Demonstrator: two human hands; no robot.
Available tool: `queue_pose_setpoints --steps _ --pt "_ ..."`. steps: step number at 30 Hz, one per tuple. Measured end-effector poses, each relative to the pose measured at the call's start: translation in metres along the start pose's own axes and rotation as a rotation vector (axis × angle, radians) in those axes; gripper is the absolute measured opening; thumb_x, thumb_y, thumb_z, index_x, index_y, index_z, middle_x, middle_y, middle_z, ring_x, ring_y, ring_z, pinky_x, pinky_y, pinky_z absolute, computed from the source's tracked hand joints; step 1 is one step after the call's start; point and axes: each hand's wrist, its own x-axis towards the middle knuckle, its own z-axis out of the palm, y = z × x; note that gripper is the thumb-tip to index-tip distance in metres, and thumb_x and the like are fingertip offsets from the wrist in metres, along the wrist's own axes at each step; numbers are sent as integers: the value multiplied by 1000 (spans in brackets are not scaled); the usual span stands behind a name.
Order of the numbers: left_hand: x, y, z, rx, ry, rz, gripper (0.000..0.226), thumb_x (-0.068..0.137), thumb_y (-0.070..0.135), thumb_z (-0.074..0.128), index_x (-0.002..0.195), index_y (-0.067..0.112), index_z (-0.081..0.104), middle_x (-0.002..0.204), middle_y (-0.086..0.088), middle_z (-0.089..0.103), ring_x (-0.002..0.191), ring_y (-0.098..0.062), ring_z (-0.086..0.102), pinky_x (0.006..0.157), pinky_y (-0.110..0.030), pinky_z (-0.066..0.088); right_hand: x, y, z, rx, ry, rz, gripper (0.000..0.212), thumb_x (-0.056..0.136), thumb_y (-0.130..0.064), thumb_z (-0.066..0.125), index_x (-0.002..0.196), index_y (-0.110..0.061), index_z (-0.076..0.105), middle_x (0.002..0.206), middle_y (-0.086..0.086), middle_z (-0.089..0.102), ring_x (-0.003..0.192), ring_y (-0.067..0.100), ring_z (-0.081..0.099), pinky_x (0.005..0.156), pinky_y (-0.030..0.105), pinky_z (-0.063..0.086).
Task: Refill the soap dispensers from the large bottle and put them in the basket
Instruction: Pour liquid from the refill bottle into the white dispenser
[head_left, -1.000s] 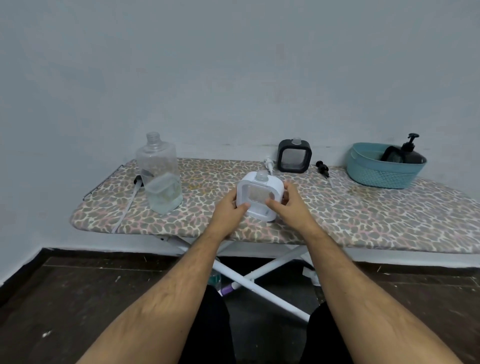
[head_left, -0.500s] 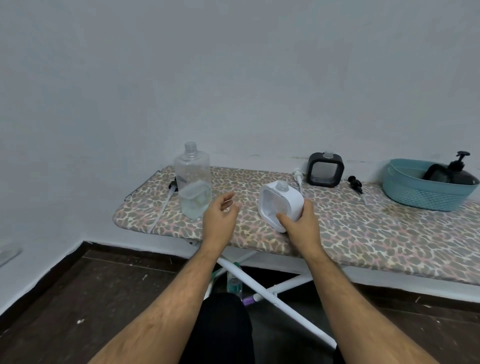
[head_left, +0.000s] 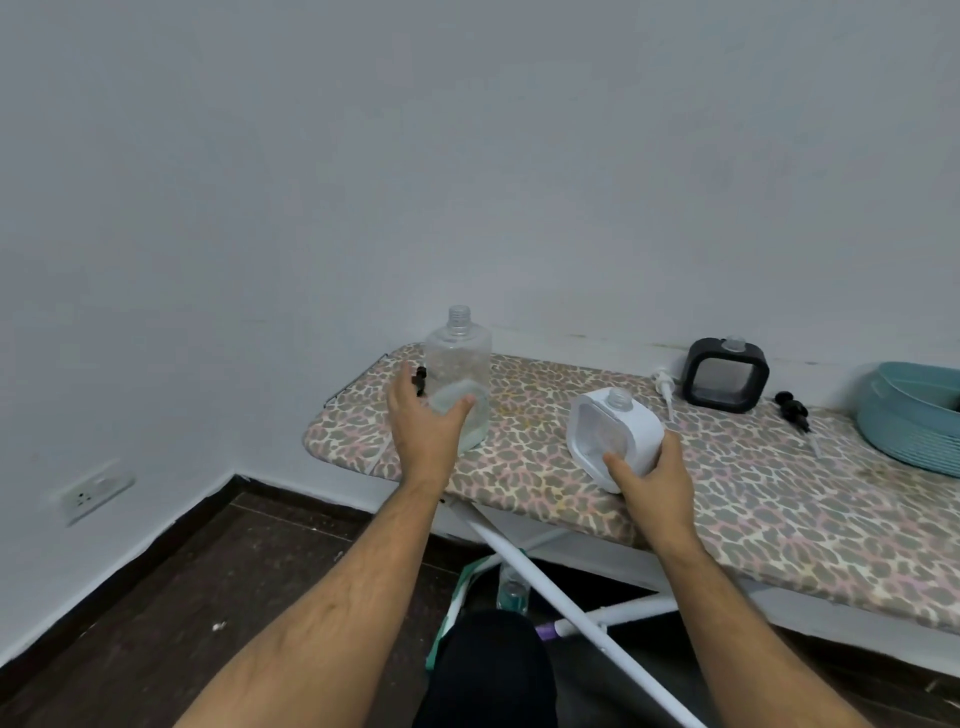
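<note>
While the right hand (head_left: 655, 480) grips the white soap dispenser (head_left: 615, 435) near the front edge of the leopard-print ironing board (head_left: 753, 499), fingers curled round its lower right corner and thumb on its front face, the left hand (head_left: 423, 428) reaches the large clear bottle (head_left: 458, 375) at the board's left end. Its fingers are spread wide and the thumb touches the bottle's lower front; whether the fingers have closed on it cannot be told. The bottle stands upright with its cap off and a little clear liquid at the bottom. The white dispenser is tilted to the left, its neck open and without a pump. A white pump (head_left: 665, 387) lies just right of it, farther back. Against the far wall stands a black soap dispenser (head_left: 725, 374), upright, also with an open neck, and a black pump (head_left: 792, 408) lies to its right. The teal basket (head_left: 904, 415) sits at the right edge, partly cut off by the frame. A wall socket (head_left: 92, 493) shows low on the left wall
</note>
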Motion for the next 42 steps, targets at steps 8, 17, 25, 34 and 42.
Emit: queue_pose_setpoints --steps 8,17,25,34,42 --pt "25 -2 11 -40 -185 -42 72 73 29 85 135 21 49 126 2 58 116 -18 56 100 -41 48 0 2 2 -8 11 2 54 82 -27 78 125 -16 47 110 1 59 94 23 59 72 32 46" --pt "3 9 21 26 -192 96 62 78 24 82 132 19 51 120 9 55 105 -6 51 78 -13 39 -3 -1 5 -54 51 1 58 79 -31 79 125 -16 47 107 1 59 90 23 59 70 35 51" --pt "-17 24 27 187 -244 296 56 85 35 74 136 24 52 110 19 56 96 -4 57 82 -23 48 -6 -3 6 -87 59 9 55 78 -37 77 120 -21 45 106 2 62 92 25 62 73 43 56" --pt "-17 19 27 444 -175 631 58 80 33 79 134 23 58 110 6 71 93 -12 66 77 -21 44 -7 -2 6 -113 62 5 51 77 -39 77 113 -27 42 102 -2 62 88 23 64 68 42 58" --pt "-15 29 31 702 -151 762 64 76 28 82 135 24 56 119 5 70 107 -15 66 119 -56 12 -12 -2 8 -165 128 -20 52 78 -39 77 119 -21 50 102 -4 63 89 20 61 70 39 55"
